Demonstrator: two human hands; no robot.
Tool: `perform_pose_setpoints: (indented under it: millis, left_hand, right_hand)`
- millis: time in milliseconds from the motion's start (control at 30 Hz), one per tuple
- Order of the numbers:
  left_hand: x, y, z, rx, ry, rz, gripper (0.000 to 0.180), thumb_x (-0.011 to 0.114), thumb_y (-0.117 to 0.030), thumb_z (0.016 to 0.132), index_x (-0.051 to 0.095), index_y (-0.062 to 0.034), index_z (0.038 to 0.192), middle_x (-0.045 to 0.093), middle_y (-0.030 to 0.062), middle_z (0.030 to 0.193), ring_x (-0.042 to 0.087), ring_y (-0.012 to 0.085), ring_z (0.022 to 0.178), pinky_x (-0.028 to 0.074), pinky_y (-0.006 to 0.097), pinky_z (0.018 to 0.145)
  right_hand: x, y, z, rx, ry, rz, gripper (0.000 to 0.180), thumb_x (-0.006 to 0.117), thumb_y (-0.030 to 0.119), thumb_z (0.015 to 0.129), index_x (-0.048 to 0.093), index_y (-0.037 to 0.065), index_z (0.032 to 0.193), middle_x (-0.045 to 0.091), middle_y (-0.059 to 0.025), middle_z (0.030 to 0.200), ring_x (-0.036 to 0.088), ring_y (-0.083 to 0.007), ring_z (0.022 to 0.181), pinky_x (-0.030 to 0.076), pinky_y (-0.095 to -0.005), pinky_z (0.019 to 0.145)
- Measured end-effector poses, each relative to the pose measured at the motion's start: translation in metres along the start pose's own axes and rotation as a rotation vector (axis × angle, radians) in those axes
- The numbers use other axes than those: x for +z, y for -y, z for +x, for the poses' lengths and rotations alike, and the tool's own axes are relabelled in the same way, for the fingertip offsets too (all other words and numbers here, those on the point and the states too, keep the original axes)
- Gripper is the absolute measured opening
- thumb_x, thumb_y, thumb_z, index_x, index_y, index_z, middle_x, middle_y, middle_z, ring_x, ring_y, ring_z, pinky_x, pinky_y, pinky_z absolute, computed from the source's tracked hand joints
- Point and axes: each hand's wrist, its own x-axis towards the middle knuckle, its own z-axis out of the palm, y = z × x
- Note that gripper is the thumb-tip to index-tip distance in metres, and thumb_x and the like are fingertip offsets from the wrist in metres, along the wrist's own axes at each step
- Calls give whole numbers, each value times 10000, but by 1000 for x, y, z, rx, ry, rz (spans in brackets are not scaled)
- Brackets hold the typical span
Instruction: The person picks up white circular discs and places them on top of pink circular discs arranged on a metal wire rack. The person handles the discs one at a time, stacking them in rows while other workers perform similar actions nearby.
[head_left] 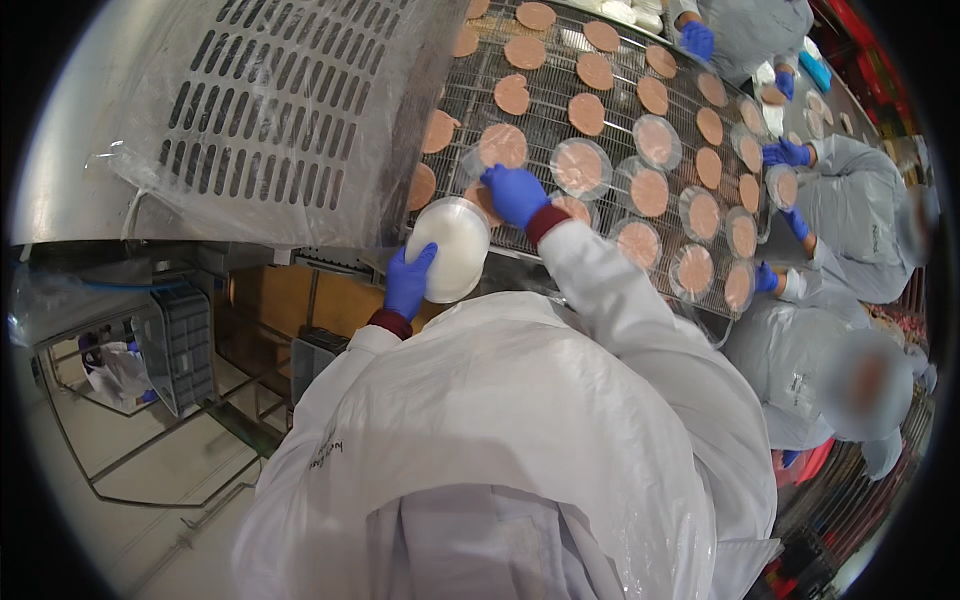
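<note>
My left hand (pixel 407 285), in a blue glove, grips a thick stack of round white translucent sheets (pixel 448 250), thumb on top. Reaching over the wire conveyor belt, my blue-gloved right hand (pixel 514 195) has its fingers pinched at the edge of a clear round sheet (pixel 470 160) beside a pink meat patty (pixel 503 146). Another patty (pixel 482 201) lies partly hidden under that hand. Clear round sheets ring several patties to the right, such as one patty (pixel 580 167); patties farther up the belt are bare.
A slotted metal cover (pixel 270 100) draped in clear plastic adjoins the belt's left side. Co-workers in blue gloves stand along the right side, one hand (pixel 787 153) near a sheeted patty (pixel 783 187). Grey crates (pixel 180 345) and a metal frame are at the lower left.
</note>
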Motion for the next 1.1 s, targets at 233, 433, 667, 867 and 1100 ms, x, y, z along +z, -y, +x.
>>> perform_pose_setpoints:
  millis: [233, 433, 667, 867, 1100]
  left_hand:
    - [-20, 19, -14, -95, -124, 85, 277, 668, -152, 854, 616, 5, 1077, 659, 81, 986, 618, 142, 818, 501, 276, 726]
    - [-20, 13, -13, -74, -79, 93, 283, 674, -157, 854, 618, 6, 1079, 662, 79, 975, 618, 140, 821, 501, 277, 729]
    - [-24, 20, -21, -70, -85, 21, 293, 680, -170, 851, 618, 16, 1069, 660, 78, 966, 618, 136, 814, 496, 276, 735]
    - [-21, 14, -11, -26, -41, 52, 347, 644, -209, 877, 595, 36, 1117, 644, 98, 1023, 607, 151, 876, 491, 288, 766]
    - [-28, 18, -27, -68, -76, 47, 329, 668, -211, 860, 610, 25, 1082, 657, 83, 958, 618, 146, 819, 499, 289, 729]
  right_hand:
    - [-18, -103, -50, 160, -176, 419, 288, 592, 199, 825, 619, 71, 1082, 660, -174, 804, 648, -283, 853, 513, -364, 712]
    - [-22, -315, -105, 601, -519, -221, 198, 596, 209, 815, 684, 53, 898, 627, -232, 914, 601, -384, 879, 470, -449, 785]
    - [-44, -80, 24, 112, -638, 488, 262, 631, 122, 768, 647, 89, 1027, 610, -143, 1067, 583, -323, 997, 470, -386, 852]
    - [14, -2, 28, -169, -336, 354, 257, 546, 41, 756, 636, 62, 995, 627, -163, 1017, 561, -331, 1067, 458, -435, 896]
    - [8, -134, -145, 427, -848, -137, 323, 538, -15, 740, 648, 36, 1040, 611, -192, 1074, 567, -339, 1032, 450, -395, 880]
